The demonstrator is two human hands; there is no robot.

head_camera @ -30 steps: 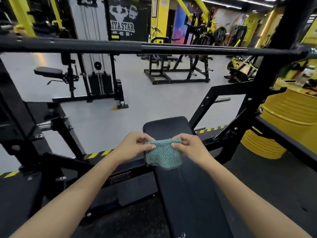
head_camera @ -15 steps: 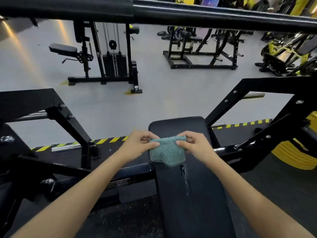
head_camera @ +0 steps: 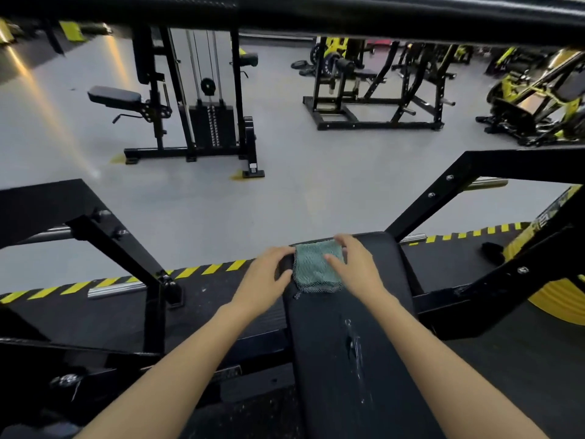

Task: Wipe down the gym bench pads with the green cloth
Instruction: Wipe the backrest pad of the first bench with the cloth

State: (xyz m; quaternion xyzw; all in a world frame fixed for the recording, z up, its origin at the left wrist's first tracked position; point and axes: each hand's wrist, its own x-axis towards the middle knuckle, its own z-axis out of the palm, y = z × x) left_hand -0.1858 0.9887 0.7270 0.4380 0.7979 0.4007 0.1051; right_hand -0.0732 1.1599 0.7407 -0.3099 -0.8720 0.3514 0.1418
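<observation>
We found the near length of the pad (head_camera: 354,359) open to reach along. The cloth (head_camera: 316,267), left hand (head_camera: 269,274) and right hand (head_camera: 357,267) took its far end. The right strut (head_camera: 443,188) rose just beside the far corner, the left strut (head_camera: 120,245) farther off. A thick bar (head_camera: 395,20) crossed overhead.
</observation>
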